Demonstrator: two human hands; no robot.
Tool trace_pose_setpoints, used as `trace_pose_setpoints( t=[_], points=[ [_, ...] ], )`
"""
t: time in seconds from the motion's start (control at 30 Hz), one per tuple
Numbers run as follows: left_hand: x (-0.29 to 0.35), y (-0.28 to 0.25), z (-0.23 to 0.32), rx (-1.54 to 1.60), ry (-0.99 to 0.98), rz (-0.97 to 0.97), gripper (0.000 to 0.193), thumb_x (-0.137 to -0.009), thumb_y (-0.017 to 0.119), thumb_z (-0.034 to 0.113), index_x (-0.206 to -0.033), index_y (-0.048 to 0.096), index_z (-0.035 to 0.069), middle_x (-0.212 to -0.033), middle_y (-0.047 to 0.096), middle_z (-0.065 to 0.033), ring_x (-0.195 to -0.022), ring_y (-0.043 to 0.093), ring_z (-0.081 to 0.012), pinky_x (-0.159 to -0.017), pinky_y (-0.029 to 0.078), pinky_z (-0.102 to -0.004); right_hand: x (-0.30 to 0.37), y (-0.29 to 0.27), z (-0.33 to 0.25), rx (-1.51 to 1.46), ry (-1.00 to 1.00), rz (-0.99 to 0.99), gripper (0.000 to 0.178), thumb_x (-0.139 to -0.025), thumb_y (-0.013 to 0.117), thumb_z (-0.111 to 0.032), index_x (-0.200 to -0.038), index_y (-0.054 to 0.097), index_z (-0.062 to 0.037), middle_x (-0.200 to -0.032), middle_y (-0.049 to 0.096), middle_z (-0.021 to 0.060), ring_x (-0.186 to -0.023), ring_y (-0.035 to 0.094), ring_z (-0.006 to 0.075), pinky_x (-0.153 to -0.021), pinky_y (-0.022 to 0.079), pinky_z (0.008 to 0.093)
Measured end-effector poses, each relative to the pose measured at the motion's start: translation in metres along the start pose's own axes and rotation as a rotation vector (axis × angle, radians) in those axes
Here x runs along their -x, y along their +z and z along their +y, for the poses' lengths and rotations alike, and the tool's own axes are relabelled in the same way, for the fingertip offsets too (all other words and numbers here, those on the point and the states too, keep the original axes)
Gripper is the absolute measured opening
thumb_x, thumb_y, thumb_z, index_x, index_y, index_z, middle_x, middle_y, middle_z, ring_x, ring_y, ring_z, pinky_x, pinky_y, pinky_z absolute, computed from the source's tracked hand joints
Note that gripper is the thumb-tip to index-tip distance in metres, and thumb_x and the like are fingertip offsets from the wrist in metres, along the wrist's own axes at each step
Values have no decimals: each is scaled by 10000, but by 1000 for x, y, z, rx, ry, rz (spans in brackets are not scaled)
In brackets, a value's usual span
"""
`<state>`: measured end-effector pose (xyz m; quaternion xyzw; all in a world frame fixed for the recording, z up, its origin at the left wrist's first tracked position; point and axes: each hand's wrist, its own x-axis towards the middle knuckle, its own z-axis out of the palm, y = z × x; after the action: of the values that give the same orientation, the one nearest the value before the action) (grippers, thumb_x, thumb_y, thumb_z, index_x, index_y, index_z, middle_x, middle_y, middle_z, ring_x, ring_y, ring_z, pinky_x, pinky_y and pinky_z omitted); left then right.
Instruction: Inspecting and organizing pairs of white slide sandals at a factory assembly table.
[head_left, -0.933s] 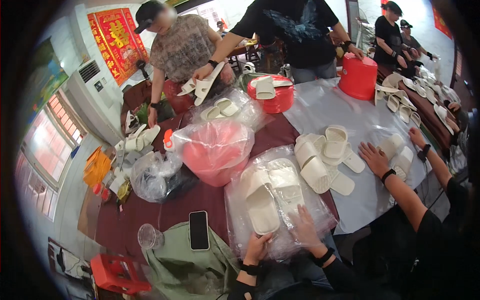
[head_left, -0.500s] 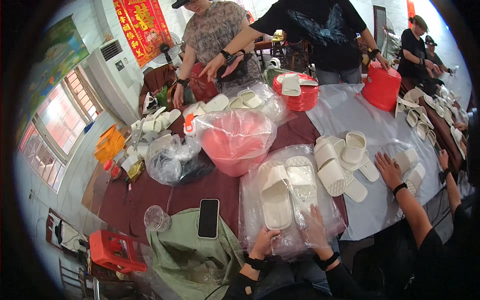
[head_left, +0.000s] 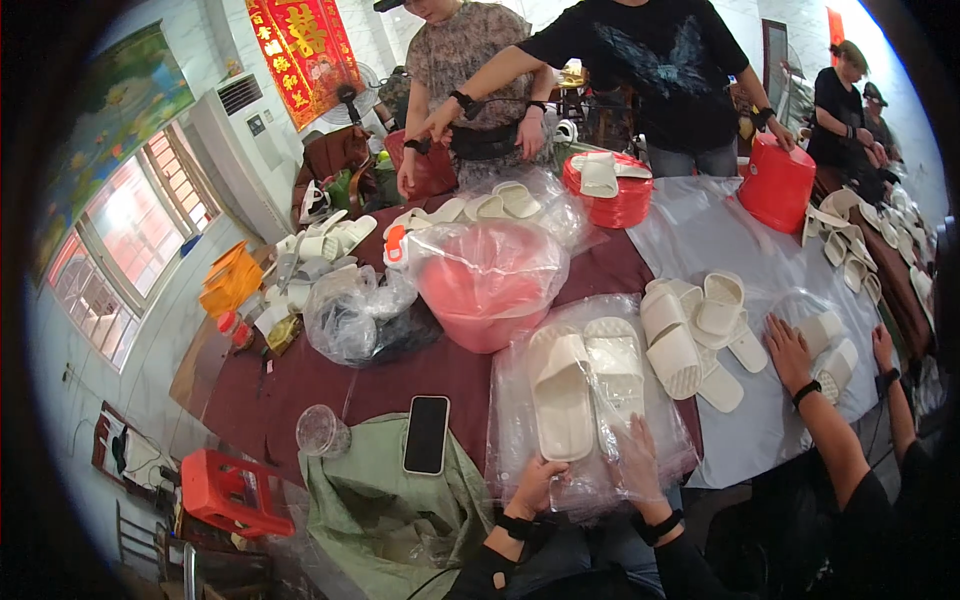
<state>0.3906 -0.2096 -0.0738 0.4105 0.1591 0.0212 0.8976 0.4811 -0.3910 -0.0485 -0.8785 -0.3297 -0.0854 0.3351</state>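
Observation:
A pair of cream slippers [head_left: 585, 385] lies on a stack of clear plastic bags [head_left: 520, 430] at the near edge of the dark red table [head_left: 300, 385]. My left hand [head_left: 535, 482] grips the near edge of the bags, fingers curled. My right hand [head_left: 635, 460] lies flat on the plastic just below the right slipper. Both wrists wear black bands.
A red basin lined with clear plastic [head_left: 485, 280] stands behind the slippers. A black phone [head_left: 427, 433] lies on a green sack [head_left: 380, 500]. More cream slippers [head_left: 695, 330] lie on grey sheeting to the right, where another person's hand [head_left: 788, 350] rests. Two people stand across the table.
The view has shifted, so the table sits lower and nearer. My hands stay on the bag's near edge, the right one flatter on the plastic.

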Motion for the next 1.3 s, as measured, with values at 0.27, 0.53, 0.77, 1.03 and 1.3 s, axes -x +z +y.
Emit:
trace_pose_setpoints(
  t=[0.27, 0.53, 0.77, 1.03, 1.3],
  points=[
    [3, 9, 6, -23, 0, 47, 224, -795, 552, 1, -1019, 554, 22, -761, 573, -25, -625, 550, -125, -576, 467, -250, 1, 3, 0, -37, 9, -6, 515, -720, 625, -123, -1225, 540, -75, -1408, 297, 293, -1311, 263, 447, -1070, 249, 484],
    [2, 7, 3, -9, 27, 26, 221, -806, 547, 9, -1026, 541, 27, -765, 566, -29, -636, 544, -128, -570, 454, -249, 0, 2, -2, -35, 20, -10, 506, -718, 576, -85, -1222, 536, -62, -1410, 299, 289, -1315, 265, 436, -1081, 231, 471],
    [4, 8, 5, -54, 6, 35, 221, -812, 541, 8, -1031, 550, 28, -783, 578, -28, -655, 550, -120, -585, 457, -252, 0, 1, -2, -5, 18, -24, 508, -714, 553, -47, -1222, 533, -50, -1409, 299, 288, -1314, 266, 435, -1083, 231, 467],
    [0, 5, 1, -18, -1, 41, 233, -803, 544, 14, -1035, 556, 28, -764, 580, -31, -640, 554, -120, -573, 455, -240, 0, 0, -2, -24, 13, -27, 541, -705, 559, -34, -1244, 519, -47, -1419, 293, 277, -1323, 255, 428, -1086, 225, 464],
    [5, 16, 9, -69, -2, 86, 248, -786, 549, 18, -1033, 562, 37, -745, 579, -18, -613, 543, -110, -559, 448, -236, 0, 0, -1, -36, 11, -22, 527, -717, 559, -39, -1242, 521, -47, -1421, 289, 277, -1319, 254, 438, -1083, 227, 472]
  ],
)
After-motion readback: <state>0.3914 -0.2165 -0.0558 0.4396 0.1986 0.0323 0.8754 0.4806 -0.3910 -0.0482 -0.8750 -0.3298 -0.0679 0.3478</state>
